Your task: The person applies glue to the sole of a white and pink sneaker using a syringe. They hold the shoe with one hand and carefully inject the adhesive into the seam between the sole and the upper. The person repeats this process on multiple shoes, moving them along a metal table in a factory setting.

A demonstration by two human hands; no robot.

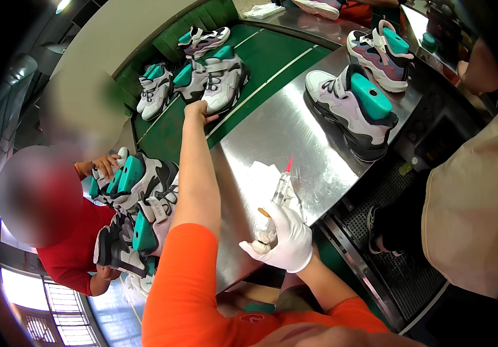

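My bare left hand [199,111] reaches far out and grips the toe of a white and lilac sneaker [224,81] with a teal shoe last in it, over the green conveyor belt. Another sneaker stands right beside that one, partly behind it. My right hand [290,240], in a white glove, is closed round a clear syringe [282,188] with a red tip pointing away from me. A crumpled white cloth [260,176] lies under the syringe on the metal table. Part of the syringe's lower end is hidden by my fingers.
Two sneakers with teal lasts, one white and black [350,110] and one purple and pink [380,55], stand on the metal table [330,191]. More sneakers stand on the green belt [272,49]. A person in red [67,246] holds several sneakers at left; another person stands at right.
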